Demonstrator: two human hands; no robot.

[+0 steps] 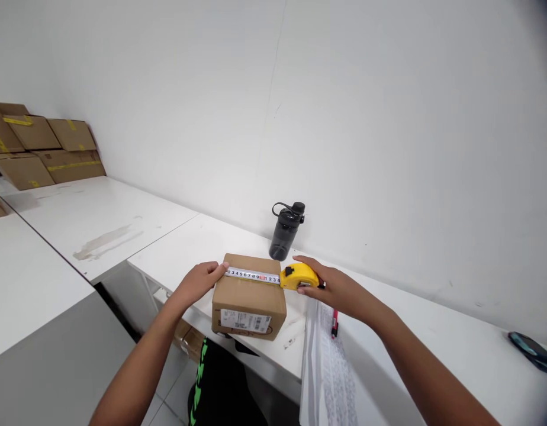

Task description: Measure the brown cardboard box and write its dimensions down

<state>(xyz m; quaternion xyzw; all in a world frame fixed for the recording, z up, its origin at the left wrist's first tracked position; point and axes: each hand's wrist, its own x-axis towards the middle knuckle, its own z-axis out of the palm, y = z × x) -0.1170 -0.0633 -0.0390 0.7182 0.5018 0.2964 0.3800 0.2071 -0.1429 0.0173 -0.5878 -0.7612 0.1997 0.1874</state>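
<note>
A small brown cardboard box (247,294) with a white shipping label (245,321) on its near side sits on the white table. Across its top lies the pulled-out blade (251,274) of a yellow tape measure (299,276). My right hand (338,287) grips the tape measure's case at the box's right edge. At the box's left edge, my left hand (206,283) is closed, its thumb pressing the blade's end against the cardboard. The fingers beneath that thumb are partly hidden.
A dark water bottle (285,232) stands behind the box, near the wall. Written sheets (329,367) and a red pen (334,323) lie to the right. At far right is a dark phone-like object (533,353). Several cardboard boxes (73,167) are stacked at far left.
</note>
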